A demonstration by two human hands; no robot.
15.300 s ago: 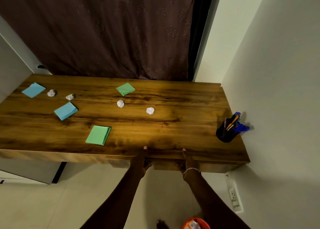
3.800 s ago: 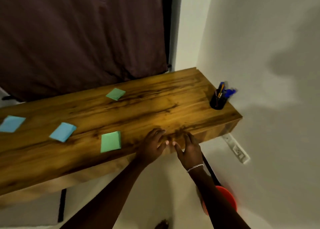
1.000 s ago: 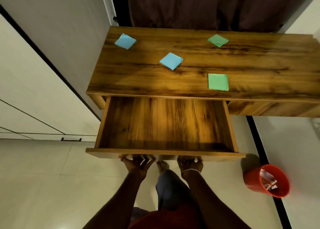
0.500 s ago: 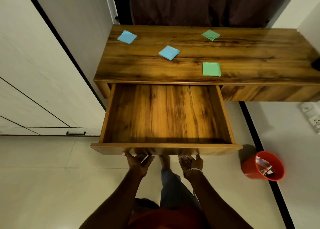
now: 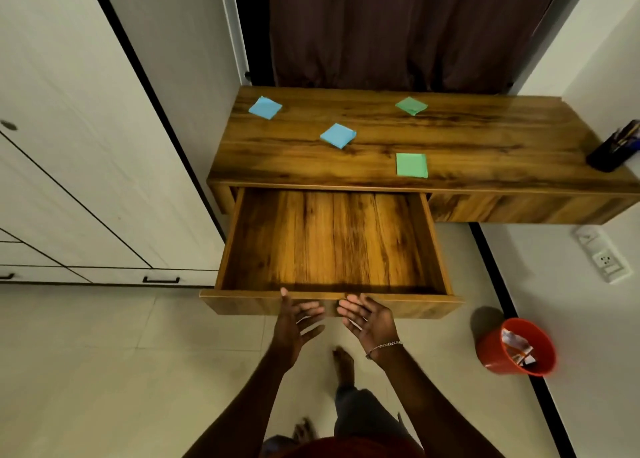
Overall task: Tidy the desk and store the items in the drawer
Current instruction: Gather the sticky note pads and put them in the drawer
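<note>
The wooden desk (image 5: 485, 138) has its left drawer (image 5: 426, 222) pulled far out, with nothing inside it. On the desktop lie two blue note pads, one far left (image 5: 265, 107) and one near the middle (image 5: 337, 135). Two green note pads lie there too, one at the back (image 5: 411, 105) and one near the front edge (image 5: 411, 165). My left hand (image 5: 294, 322) and my right hand (image 5: 369, 317) hover palms-up just in front of the drawer's front panel, fingers spread, holding nothing.
A dark pen holder (image 5: 609, 151) with pens stands at the desk's right end by the wall. A red bin (image 5: 516, 348) with crumpled paper sits on the floor to the right. White cabinets (image 5: 86, 166) line the left. A wall socket (image 5: 604, 258) is low on the right wall.
Both hands have let go of the drawer's underside and come up in front of it, fingers spread. The drawer stays pulled out.
</note>
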